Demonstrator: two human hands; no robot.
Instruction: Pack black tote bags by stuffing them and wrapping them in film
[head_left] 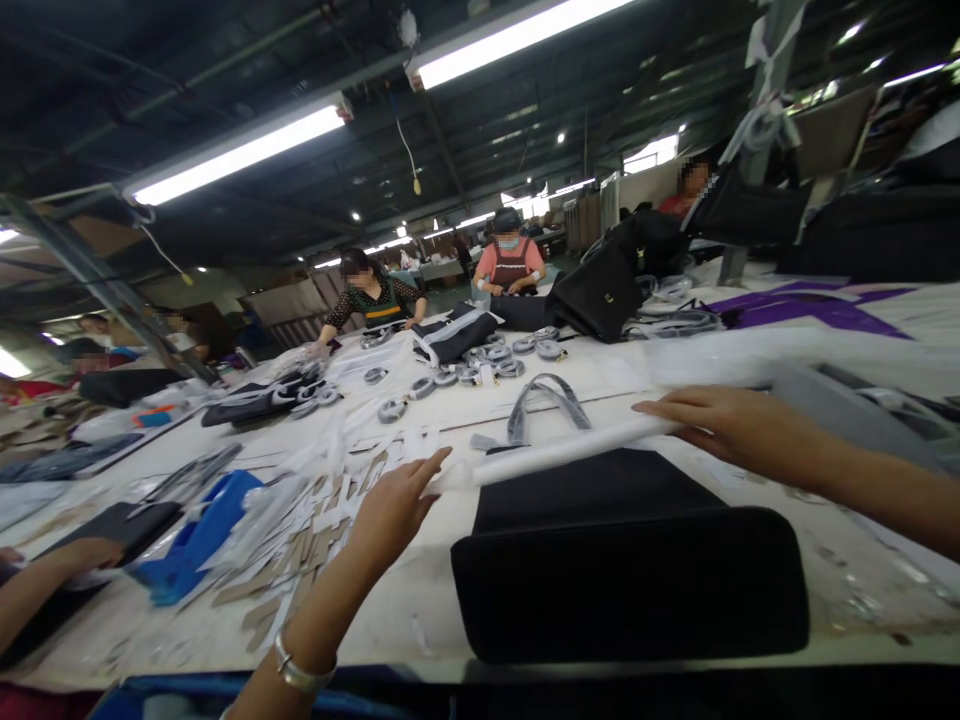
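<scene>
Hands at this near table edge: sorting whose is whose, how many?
3: left hand and right hand at the white paper roll's ends; a co-worker's hand far left. More may be hidden.

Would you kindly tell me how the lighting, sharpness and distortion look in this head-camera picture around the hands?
Head view: the ceiling tube lights glare to pure white against a dark ceiling; wide-angle distortion curves the table and stretches the right hand; the left hand, white roll and black bag look soft, the bag nearly featureless.
</scene>
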